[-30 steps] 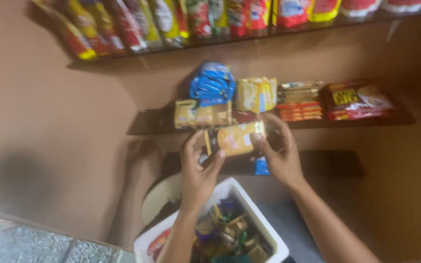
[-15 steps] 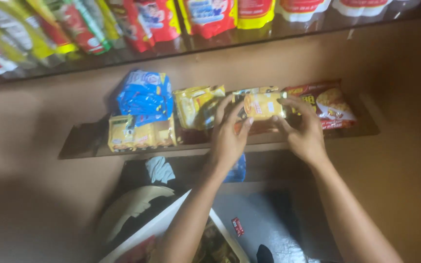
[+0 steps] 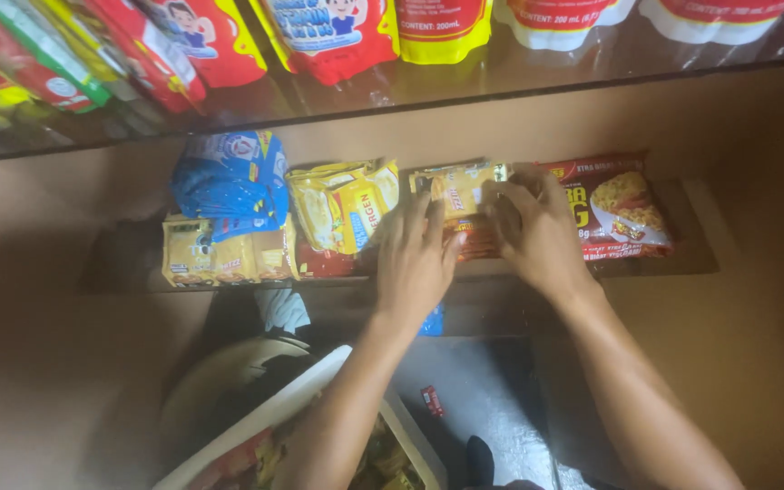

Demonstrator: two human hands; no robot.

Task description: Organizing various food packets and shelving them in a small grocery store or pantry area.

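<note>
Yellow packets point(image 3: 465, 191) sit stacked on the wooden shelf point(image 3: 700, 259), between a red noodle pack point(image 3: 614, 204) and yellow pouches point(image 3: 342, 204). I see my left hand point(image 3: 415, 259) and right hand point(image 3: 533, 231) both pressed against the stack, fingers spread flat, not clenched.
</note>
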